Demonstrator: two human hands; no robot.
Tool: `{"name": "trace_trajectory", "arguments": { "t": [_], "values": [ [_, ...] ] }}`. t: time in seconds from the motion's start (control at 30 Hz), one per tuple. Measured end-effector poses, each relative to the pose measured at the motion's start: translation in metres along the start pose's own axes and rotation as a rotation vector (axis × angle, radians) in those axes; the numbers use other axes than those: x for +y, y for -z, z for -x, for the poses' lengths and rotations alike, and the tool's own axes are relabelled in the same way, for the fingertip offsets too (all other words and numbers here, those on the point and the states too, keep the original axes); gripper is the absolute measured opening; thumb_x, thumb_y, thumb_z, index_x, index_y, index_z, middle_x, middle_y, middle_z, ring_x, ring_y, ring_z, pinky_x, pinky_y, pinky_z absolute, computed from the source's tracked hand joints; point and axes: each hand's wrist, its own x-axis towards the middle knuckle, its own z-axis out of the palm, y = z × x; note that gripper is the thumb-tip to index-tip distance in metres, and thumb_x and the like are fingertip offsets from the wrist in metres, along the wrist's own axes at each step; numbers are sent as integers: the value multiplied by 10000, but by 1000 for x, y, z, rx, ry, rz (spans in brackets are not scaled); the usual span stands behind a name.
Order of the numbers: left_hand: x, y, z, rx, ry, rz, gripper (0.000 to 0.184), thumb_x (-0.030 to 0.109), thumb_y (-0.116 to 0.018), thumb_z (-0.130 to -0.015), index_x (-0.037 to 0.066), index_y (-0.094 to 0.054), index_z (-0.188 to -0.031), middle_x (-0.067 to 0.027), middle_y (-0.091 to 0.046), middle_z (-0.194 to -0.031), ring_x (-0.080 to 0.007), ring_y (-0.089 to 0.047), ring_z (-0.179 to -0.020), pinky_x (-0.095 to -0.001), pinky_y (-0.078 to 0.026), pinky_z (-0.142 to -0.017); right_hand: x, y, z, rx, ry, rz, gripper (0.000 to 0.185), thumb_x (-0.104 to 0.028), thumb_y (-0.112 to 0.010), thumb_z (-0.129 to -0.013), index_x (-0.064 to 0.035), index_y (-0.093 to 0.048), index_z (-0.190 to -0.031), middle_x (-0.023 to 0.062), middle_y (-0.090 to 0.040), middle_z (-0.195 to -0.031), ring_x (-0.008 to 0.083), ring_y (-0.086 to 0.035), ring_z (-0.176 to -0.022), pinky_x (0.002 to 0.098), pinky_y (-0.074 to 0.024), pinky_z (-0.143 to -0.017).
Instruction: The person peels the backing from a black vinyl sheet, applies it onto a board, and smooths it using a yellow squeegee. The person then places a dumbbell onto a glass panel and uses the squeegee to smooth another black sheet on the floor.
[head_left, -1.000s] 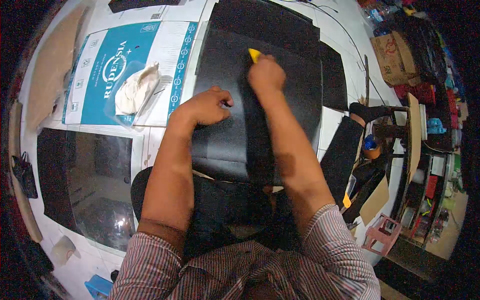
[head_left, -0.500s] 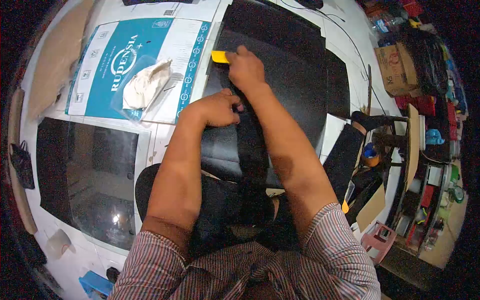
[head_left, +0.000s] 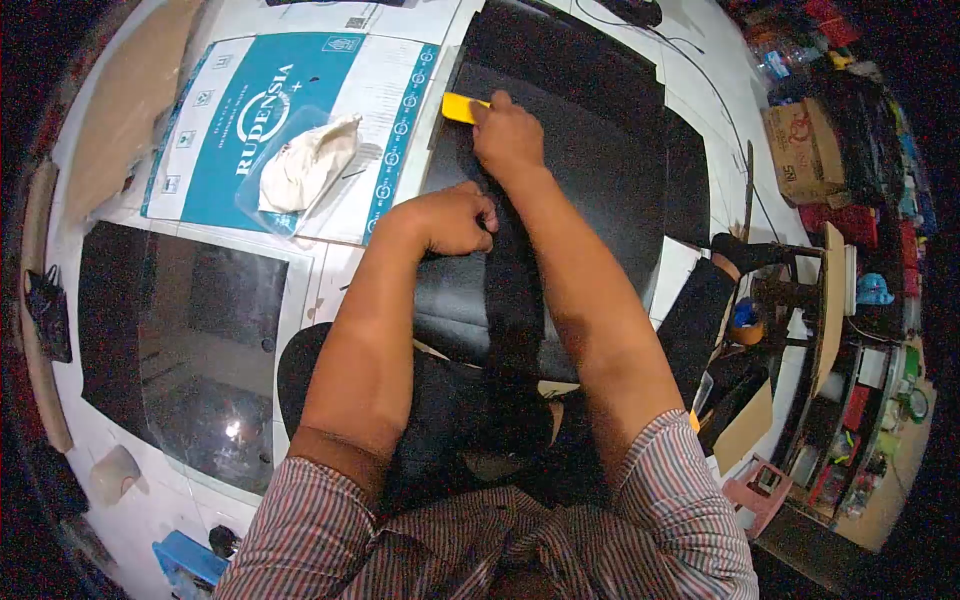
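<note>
Currently the right hand (head_left: pixel 508 140) is gripping a yellow scraper (head_left: pixel 460 107), a black sheet (head_left: pixel 600 190) is lying beneath its fingers, and the left hand (head_left: pixel 453 219) is showing curled fingers nearby, their hold unclear.

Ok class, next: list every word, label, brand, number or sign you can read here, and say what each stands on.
"RUDENSIA": large white letters on the teal-and-white cardboard.
"+": white sign beside that word.
Too small to read: the cardboard's finer lines and edge print.
Too blurred to read: red marking and dark lettering on the brown box.
</note>
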Motion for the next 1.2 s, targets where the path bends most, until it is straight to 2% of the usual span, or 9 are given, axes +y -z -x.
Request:
{"name": "trace_trajectory", "arguments": {
  "t": [0.27,0.4,0.47,0.53,0.6,0.77,1.0,1.07,1.2],
  "values": [
    [-2,19,9,40,61,163,290,275,-728,-837,91,-715,-1062,-129,-731,-1032,-300,-689,-984,-385,-537,-896,-5,1,15,-43,-70,-26,263,-187,-623,-892,-148,-730,-1129,145,-625,-1062,359,-689,-931,481,-570,-796],
    [-4,38,21,77,10,341,194,199,-689,-881,53,-704,-1007,-83,-740,-969,-174,-684,-909,-320,-545,-831,-15,15,47,-75,-69,-140,237,-189,-639,-880,-123,-725,-1092,155,-624,-1049,372,-687,-919,487,-567,-788],
    [-9,40,22,284,-150,556,162,170,-681,-914,54,-684,-1027,-58,-719,-992,-160,-668,-908,-317,-540,-842,-26,31,66,-32,-82,-233,221,-199,-652,-870,-109,-718,-1061,158,-616,-1037,379,-684,-891,496,-566,-771],
    [1,48,26,516,-80,661,181,196,-660,-941,67,-667,-1067,-44,-701,-996,-167,-671,-932,-321,-532,-854,-32,30,77,-108,-225,-271,255,-200,-648,-879,-106,-715,-1106,148,-611,-1032,378,-685,-860,487,-566,-758],
    [6,53,26,660,-60,778,204,234,-645,-950,76,-662,-1079,-43,-695,-993,-166,-673,-942,-322,-526,-856,-37,32,95,-91,6,-149,285,-174,-649,-879,-112,-712,-1150,144,-606,-1026,369,-685,-862,479,-565,-745],
    [-1,57,22,873,21,1085,336,370,-567,-963,88,-664,-1120,-52,-694,-1053,-183,-681,-967,-328,-512,-853,-52,42,130,-68,113,-195,317,-136,-651,-852,-121,-719,-1161,141,-582,-970,354,-659,-832,476,-553,-732],
    [-6,36,0,651,183,1029,388,413,-533,-956,99,-669,-1138,-63,-689,-1037,-184,-668,-899,-324,-514,-790,-63,65,170,-220,283,-270,316,-144,-669,-844,-140,-724,-1155,112,-579,-928,318,-636,-871,441,-517,-782],
    [-8,32,-5,580,214,966,386,410,-530,-957,98,-668,-1139,-49,-680,-1012,-164,-645,-877,-324,-508,-775,-52,79,176,-240,226,-317,328,-125,-670,-841,-136,-721,-1165,111,-598,-950,325,-643,-887,455,-526,-795],
    [-6,23,-12,443,221,754,438,442,-492,-974,73,-670,-1129,-56,-663,-989,-168,-614,-863,-330,-498,-802,14,88,187,-75,-213,-273,348,-122,-641,-869,-139,-706,-1210,144,-624,-1080,382,-649,-936,487,-541,-818]
  ]
}}
